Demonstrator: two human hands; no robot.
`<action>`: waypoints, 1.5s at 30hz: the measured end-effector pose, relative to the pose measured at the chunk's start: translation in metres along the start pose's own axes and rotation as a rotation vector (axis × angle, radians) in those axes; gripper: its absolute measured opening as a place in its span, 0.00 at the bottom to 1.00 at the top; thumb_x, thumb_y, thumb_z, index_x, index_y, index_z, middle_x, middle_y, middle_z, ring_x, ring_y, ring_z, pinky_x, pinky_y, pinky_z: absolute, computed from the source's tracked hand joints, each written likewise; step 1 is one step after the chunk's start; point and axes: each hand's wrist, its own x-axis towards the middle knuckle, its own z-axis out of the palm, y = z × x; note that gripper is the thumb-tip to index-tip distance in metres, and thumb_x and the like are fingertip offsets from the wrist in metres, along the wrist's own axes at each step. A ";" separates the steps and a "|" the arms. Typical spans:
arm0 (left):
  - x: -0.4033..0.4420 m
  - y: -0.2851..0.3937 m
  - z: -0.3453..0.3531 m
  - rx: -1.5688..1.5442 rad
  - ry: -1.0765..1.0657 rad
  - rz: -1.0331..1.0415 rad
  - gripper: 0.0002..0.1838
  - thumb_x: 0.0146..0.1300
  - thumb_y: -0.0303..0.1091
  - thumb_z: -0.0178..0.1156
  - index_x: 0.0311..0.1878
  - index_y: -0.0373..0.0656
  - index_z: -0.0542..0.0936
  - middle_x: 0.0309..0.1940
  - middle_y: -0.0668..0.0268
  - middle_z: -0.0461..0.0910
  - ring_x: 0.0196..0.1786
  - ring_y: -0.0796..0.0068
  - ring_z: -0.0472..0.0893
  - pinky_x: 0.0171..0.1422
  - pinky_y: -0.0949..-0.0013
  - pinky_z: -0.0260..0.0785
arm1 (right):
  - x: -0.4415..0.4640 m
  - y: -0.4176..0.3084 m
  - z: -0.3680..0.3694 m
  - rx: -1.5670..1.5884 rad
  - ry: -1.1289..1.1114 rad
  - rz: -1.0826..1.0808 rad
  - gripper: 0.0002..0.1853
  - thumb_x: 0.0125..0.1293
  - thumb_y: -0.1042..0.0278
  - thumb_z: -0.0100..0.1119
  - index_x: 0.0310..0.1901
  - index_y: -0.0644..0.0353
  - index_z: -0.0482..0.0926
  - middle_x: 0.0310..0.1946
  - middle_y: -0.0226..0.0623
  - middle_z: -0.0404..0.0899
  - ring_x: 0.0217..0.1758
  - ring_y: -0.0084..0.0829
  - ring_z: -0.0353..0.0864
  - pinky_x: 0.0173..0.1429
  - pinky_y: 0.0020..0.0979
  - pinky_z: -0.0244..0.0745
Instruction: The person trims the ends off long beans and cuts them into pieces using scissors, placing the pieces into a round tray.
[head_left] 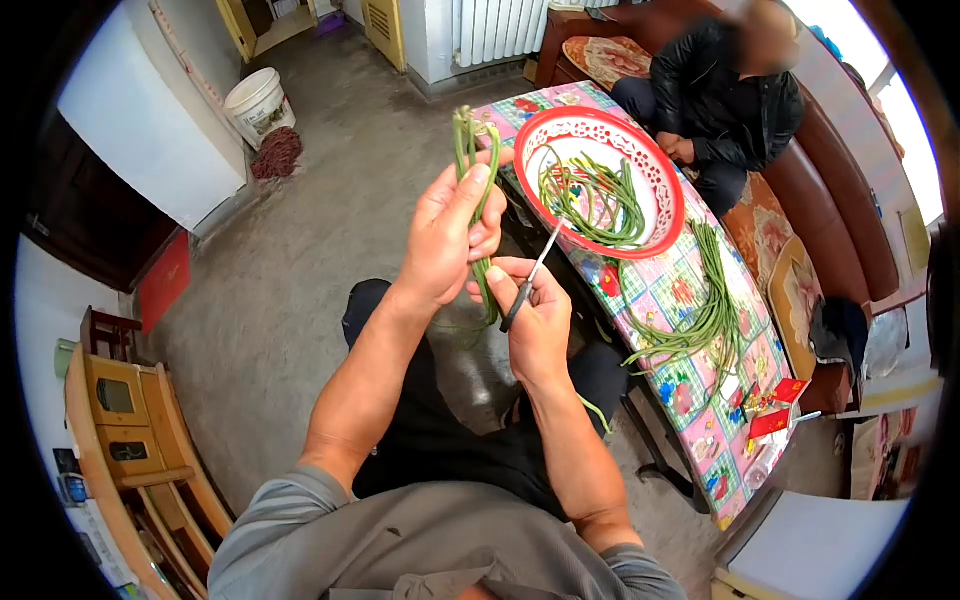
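Observation:
My left hand [455, 225] is closed around a small bunch of long green beans [466, 145], held upright with their ends sticking out above the fingers. Just below and to the right, my right hand [537, 310] grips a small knife [545, 249] with a thin metal blade and a black handle; the blade points up toward the basin. Its thumb and fingertips are close to the lower part of the bunch, and whether they touch it is hard to see. More long beans lie inside a red-rimmed white basin [668, 225], and a loose pile of long beans [700, 310] rests beside it.
A narrow table [690, 420] with a flowered cover stands at my right, with red packets [770, 424] near its close end. Across it a person [735, 100] in a black jacket sits on a brown sofa [835, 200]. A white bucket [260, 105] stands far left.

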 end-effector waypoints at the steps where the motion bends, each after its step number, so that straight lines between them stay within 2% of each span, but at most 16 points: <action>1: 0.001 0.005 0.000 0.010 0.034 0.021 0.19 0.82 0.39 0.46 0.66 0.38 0.73 0.25 0.75 0.67 0.21 0.91 0.58 0.21 0.83 0.51 | 0.003 0.001 0.004 0.005 -0.006 0.014 0.11 0.71 0.73 0.66 0.48 0.70 0.79 0.40 0.38 0.84 0.42 0.28 0.87 0.50 0.27 0.81; 8: 0.031 0.071 -0.002 0.080 0.026 0.315 0.20 0.83 0.42 0.44 0.64 0.36 0.74 0.27 0.77 0.65 0.23 0.91 0.58 0.22 0.82 0.48 | 0.014 0.011 0.015 -0.074 -0.221 -0.020 0.12 0.71 0.74 0.64 0.51 0.70 0.79 0.41 0.38 0.85 0.43 0.27 0.87 0.52 0.27 0.81; 9: 0.035 0.081 0.000 0.080 0.002 0.345 0.22 0.83 0.43 0.42 0.64 0.35 0.73 0.28 0.77 0.65 0.24 0.90 0.57 0.23 0.82 0.48 | 0.014 0.016 0.014 -0.093 -0.203 -0.006 0.12 0.68 0.73 0.68 0.50 0.66 0.80 0.37 0.30 0.84 0.41 0.19 0.84 0.46 0.23 0.78; 10: 0.039 0.091 0.002 0.080 -0.023 0.380 0.23 0.84 0.44 0.40 0.65 0.34 0.72 0.29 0.76 0.65 0.25 0.89 0.57 0.23 0.82 0.48 | 0.013 0.021 0.010 -0.091 -0.190 0.005 0.12 0.68 0.73 0.68 0.50 0.66 0.80 0.37 0.30 0.84 0.41 0.19 0.84 0.46 0.23 0.78; 12: 0.043 0.101 0.008 0.112 -0.089 0.458 0.24 0.85 0.44 0.36 0.66 0.33 0.70 0.29 0.74 0.64 0.25 0.88 0.56 0.24 0.82 0.49 | 0.013 0.032 0.003 -0.357 -0.122 -0.022 0.13 0.68 0.72 0.68 0.51 0.66 0.80 0.36 0.27 0.84 0.40 0.18 0.84 0.44 0.22 0.77; 14: 0.043 0.101 0.006 0.169 -0.122 0.471 0.23 0.84 0.43 0.38 0.66 0.34 0.71 0.29 0.75 0.65 0.25 0.89 0.56 0.24 0.82 0.49 | 0.013 0.046 -0.006 -0.373 -0.077 -0.085 0.14 0.68 0.72 0.68 0.52 0.66 0.80 0.40 0.29 0.85 0.44 0.19 0.83 0.49 0.23 0.77; 16: 0.036 0.087 0.002 0.194 -0.045 0.338 0.21 0.84 0.42 0.41 0.65 0.36 0.72 0.30 0.75 0.66 0.24 0.90 0.58 0.23 0.82 0.49 | 0.014 0.048 -0.017 -0.236 0.098 -0.243 0.15 0.69 0.73 0.67 0.54 0.67 0.79 0.46 0.34 0.85 0.49 0.21 0.83 0.55 0.24 0.77; 18: 0.023 0.057 -0.007 0.232 -0.031 0.187 0.19 0.82 0.42 0.46 0.63 0.37 0.74 0.31 0.75 0.71 0.24 0.92 0.61 0.22 0.83 0.51 | 0.014 0.032 -0.029 -0.147 0.148 -0.203 0.16 0.69 0.74 0.66 0.56 0.67 0.78 0.51 0.39 0.84 0.53 0.23 0.81 0.60 0.26 0.76; 21: -0.002 0.005 -0.023 0.168 -0.102 -0.086 0.19 0.81 0.41 0.48 0.63 0.37 0.75 0.33 0.74 0.73 0.24 0.91 0.63 0.23 0.84 0.52 | 0.013 0.003 -0.037 -0.133 0.161 -0.193 0.17 0.69 0.73 0.67 0.57 0.69 0.78 0.49 0.40 0.85 0.51 0.23 0.82 0.57 0.26 0.78; 22: -0.011 -0.008 -0.024 0.161 -0.109 -0.101 0.19 0.81 0.41 0.48 0.63 0.37 0.75 0.33 0.74 0.73 0.24 0.91 0.63 0.23 0.84 0.52 | 0.012 -0.007 -0.037 -0.135 0.147 -0.187 0.17 0.69 0.73 0.67 0.57 0.69 0.78 0.49 0.40 0.85 0.51 0.23 0.83 0.57 0.25 0.78; 23: -0.019 -0.019 -0.024 0.163 -0.121 -0.160 0.19 0.82 0.40 0.48 0.64 0.37 0.74 0.33 0.73 0.74 0.24 0.91 0.63 0.23 0.84 0.52 | 0.011 -0.014 -0.035 -0.118 0.135 -0.182 0.17 0.69 0.73 0.68 0.57 0.69 0.79 0.44 0.35 0.84 0.45 0.19 0.81 0.50 0.21 0.77; 24: -0.025 -0.029 -0.025 0.166 -0.131 -0.217 0.19 0.82 0.40 0.48 0.65 0.37 0.74 0.33 0.73 0.74 0.24 0.91 0.63 0.24 0.83 0.53 | 0.010 -0.017 -0.037 -0.120 0.147 -0.175 0.17 0.69 0.73 0.68 0.57 0.69 0.79 0.44 0.35 0.84 0.45 0.19 0.81 0.50 0.21 0.77; 27: -0.038 -0.050 -0.030 0.220 -0.169 -0.208 0.19 0.82 0.39 0.46 0.65 0.37 0.74 0.33 0.73 0.75 0.25 0.90 0.64 0.26 0.83 0.55 | 0.006 -0.013 -0.042 -0.168 0.048 -0.180 0.18 0.67 0.73 0.70 0.57 0.67 0.81 0.35 0.24 0.77 0.35 0.11 0.71 0.38 0.17 0.66; 34: -0.057 -0.061 -0.042 0.416 -0.220 -0.252 0.18 0.82 0.42 0.45 0.59 0.39 0.76 0.30 0.73 0.77 0.26 0.89 0.66 0.29 0.81 0.59 | -0.006 0.001 -0.047 -0.184 0.075 -0.136 0.18 0.66 0.74 0.71 0.55 0.67 0.81 0.37 0.25 0.74 0.34 0.13 0.73 0.37 0.17 0.67; 41: -0.070 -0.063 -0.037 0.541 -0.308 -0.286 0.17 0.83 0.42 0.44 0.52 0.40 0.78 0.31 0.72 0.78 0.28 0.86 0.67 0.34 0.78 0.63 | -0.009 0.016 -0.058 -0.272 0.058 -0.163 0.13 0.64 0.74 0.73 0.47 0.67 0.84 0.37 0.27 0.74 0.31 0.16 0.76 0.33 0.20 0.70; 45: -0.078 -0.074 -0.044 0.524 -0.303 -0.291 0.17 0.83 0.42 0.44 0.49 0.41 0.77 0.31 0.71 0.78 0.28 0.86 0.68 0.33 0.78 0.63 | -0.014 0.010 -0.059 -0.184 0.048 -0.022 0.10 0.64 0.74 0.72 0.43 0.68 0.83 0.33 0.30 0.79 0.28 0.18 0.78 0.30 0.22 0.70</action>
